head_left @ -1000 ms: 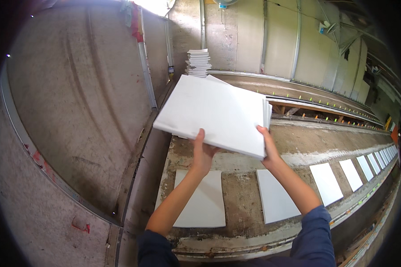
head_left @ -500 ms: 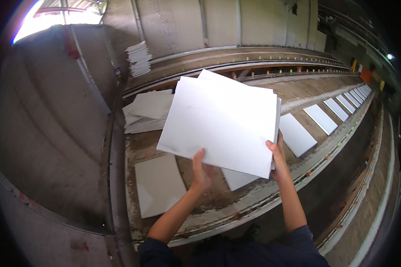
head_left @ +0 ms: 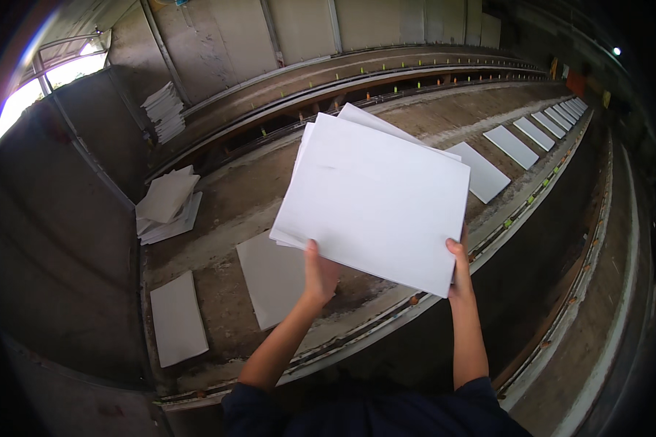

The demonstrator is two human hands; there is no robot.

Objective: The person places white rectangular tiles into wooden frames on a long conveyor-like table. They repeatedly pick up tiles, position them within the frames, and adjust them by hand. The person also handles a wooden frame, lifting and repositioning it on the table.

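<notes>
1. The left hand (head_left: 319,275) grips the near edge of a stack of white sheets (head_left: 375,197), thumb on top and the other fingers hidden beneath.
2. The right hand (head_left: 459,271) clasps the stack's near right corner; only the thumb and the side of the hand show, the rest is covered by the sheets.
3. The stack is held up in the air, tilted, over a long dusty concrete bed (head_left: 248,193). At least two or three sheets are fanned at the far edge; how many there are in all cannot be told.
4. Beneath the stack lies a flat white tile (head_left: 270,277), its far part hidden by the sheets. Another tile (head_left: 176,318) lies to its left, well apart.
5. To the right, a tile (head_left: 481,173) shows partly from behind the stack, and a row of tiles (head_left: 514,146) runs off along the bed, growing too small to count.
6. A loose pile of white sheets (head_left: 166,207) rests at the bed's left end, and a taller pile (head_left: 164,111) stands by the wall; its edges are blurred.
7. The dark sleeves are cut off by the lower edge.
</notes>
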